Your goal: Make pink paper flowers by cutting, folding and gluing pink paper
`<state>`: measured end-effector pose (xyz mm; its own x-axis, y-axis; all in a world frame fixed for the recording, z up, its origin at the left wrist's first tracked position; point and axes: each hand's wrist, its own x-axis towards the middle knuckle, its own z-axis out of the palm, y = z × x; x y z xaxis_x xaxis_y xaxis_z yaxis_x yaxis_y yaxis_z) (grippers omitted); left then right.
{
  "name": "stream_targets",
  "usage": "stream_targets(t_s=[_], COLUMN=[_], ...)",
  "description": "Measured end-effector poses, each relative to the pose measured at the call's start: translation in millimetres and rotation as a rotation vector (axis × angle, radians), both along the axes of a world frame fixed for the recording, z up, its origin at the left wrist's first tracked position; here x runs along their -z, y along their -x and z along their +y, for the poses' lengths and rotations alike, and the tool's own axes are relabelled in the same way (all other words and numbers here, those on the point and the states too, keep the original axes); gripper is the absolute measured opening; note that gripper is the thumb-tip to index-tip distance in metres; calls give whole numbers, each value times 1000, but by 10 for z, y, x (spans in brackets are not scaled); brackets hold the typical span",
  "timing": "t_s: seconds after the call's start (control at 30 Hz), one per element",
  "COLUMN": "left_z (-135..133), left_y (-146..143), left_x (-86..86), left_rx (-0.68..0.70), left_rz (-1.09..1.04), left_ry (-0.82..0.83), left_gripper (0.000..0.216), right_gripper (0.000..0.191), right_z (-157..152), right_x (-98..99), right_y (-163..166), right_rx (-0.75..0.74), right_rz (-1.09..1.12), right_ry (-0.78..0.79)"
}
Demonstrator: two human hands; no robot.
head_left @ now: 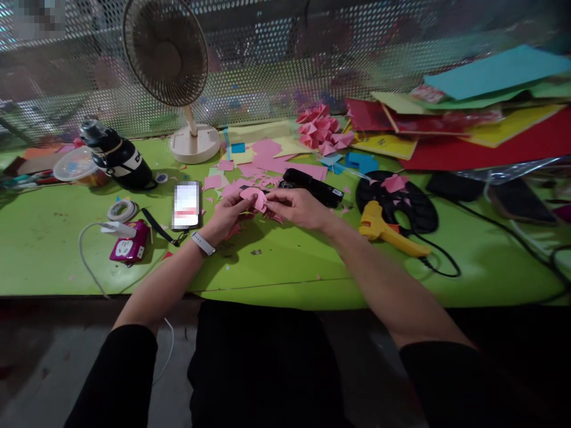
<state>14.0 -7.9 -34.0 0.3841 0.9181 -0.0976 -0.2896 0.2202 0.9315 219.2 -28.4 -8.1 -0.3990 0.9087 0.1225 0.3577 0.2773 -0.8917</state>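
Note:
A pink paper piece [253,198] with a curved edge is pinched between both hands above the green table. My left hand [229,213] grips its left side, thumb on top. My right hand [297,206] has its fingertips closed on the right edge. Pink paper scraps [263,178] are scattered just behind and under the hands. A black stapler [312,187] lies right behind my right hand. To the left of my left hand lies a phone [186,205] with a lit screen.
A yellow glue gun [392,230] rests at the right by a black pad [422,205]. Folded pink paper pieces [321,129] are heaped at the back. Stacked coloured sheets [504,74] fill the back right. A fan [194,145], black bottle [122,160] and purple power adapter [129,246] stand left.

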Motion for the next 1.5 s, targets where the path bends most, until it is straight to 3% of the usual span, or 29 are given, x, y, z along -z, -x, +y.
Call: stream_targets(t_s=[0.33, 0.6, 0.87, 1.17, 1.5], left_z=[-49, -60, -125, -84, -118], left_y=[0, 11, 25, 21, 42], left_x=[-81, -82, -156, -70, -137], left_rx=[8, 92, 187, 203, 249], left_rz=[121, 215, 88, 126, 146], left_ry=[-111, -235, -200, -257, -209], left_gripper=[29, 27, 34, 30, 30], right_gripper=[20, 30, 32, 28, 36], right_z=[-32, -9, -1, 12, 6], right_x=[-33, -53, -120, -64, -107], right_y=[13, 12, 4, 14, -26], right_rx=[15, -92, -45, -95, -141], right_rz=[-3, 148, 289, 226, 242], right_ry=[29, 170, 351, 314, 358])
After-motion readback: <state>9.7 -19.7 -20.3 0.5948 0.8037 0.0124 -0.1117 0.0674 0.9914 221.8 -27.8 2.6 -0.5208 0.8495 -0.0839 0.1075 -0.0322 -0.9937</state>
